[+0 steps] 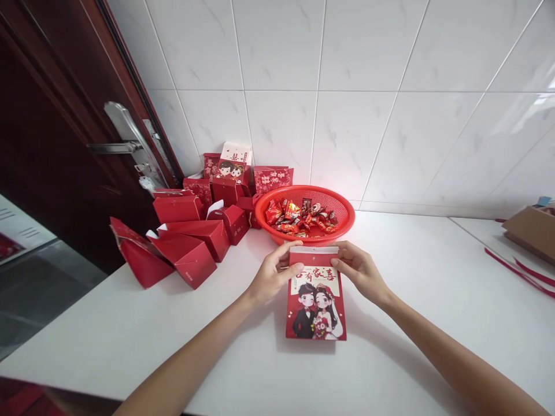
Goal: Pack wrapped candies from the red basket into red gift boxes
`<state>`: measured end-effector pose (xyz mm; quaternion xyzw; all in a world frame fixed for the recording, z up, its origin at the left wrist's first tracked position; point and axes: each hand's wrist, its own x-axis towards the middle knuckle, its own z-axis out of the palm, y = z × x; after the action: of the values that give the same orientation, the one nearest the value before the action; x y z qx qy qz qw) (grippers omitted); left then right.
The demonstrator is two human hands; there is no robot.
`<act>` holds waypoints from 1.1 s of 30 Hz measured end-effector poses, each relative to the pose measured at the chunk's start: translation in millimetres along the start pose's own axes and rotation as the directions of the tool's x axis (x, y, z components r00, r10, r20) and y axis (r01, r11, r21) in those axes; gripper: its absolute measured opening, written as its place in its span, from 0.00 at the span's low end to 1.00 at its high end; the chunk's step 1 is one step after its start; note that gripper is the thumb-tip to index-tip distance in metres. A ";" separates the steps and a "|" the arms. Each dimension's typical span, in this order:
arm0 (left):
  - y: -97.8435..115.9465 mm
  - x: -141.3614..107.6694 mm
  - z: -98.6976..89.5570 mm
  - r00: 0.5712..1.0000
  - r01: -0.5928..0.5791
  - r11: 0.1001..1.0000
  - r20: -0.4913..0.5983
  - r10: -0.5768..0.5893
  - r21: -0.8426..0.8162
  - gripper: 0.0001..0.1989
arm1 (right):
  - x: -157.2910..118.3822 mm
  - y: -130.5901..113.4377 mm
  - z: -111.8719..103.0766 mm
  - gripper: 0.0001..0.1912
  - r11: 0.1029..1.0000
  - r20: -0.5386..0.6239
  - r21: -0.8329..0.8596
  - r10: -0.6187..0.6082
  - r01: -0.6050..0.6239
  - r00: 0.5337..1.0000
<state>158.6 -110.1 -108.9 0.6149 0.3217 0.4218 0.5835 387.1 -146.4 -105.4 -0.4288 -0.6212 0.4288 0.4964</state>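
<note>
A red and cream paper box with a cartoon bride and groom is held between my two hands over the white table. My left hand grips its upper left edge, with the thumb on the front face. On the upper right edge, my right hand has its thumb on the front and its fingers behind. A white strip shows along the box's top edge. Just beyond the box stands a red plastic basket holding several wrapped candies.
Several red boxes stand at the left and back left of the white table. A dark door with a metal handle is at the left. At the right lie a brown cardboard box and red ribbons. White tiles line the back.
</note>
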 end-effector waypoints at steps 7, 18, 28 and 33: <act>-7.2 3.1 -4.1 0.999 -0.028 0.997 -0.027 0.030 0.070 0.28 | 0.1 7.9 2.2 0.26 0.992 0.088 0.118 0.039 -0.050 0.995; -13.5 1.3 -0.4 0.990 -0.066 0.980 -0.108 0.087 0.187 0.14 | -0.5 22.3 -0.2 0.18 0.984 -0.002 0.173 0.041 -0.040 0.999; -9.5 -1.2 0.7 0.988 -0.034 0.984 -0.140 0.059 0.175 0.15 | -1.8 25.6 5.6 0.16 0.974 -0.058 0.221 0.070 -0.056 0.996; -11.8 -1.1 2.2 0.988 -0.034 0.991 -0.146 0.053 0.127 0.24 | -3.7 26.3 6.4 0.17 0.972 -0.053 0.230 0.070 -0.056 0.996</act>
<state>161.2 -110.7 -120.7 0.6236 0.3763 0.4585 0.5092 384.1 -143.7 -132.4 -0.4012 -0.5385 0.4995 0.5473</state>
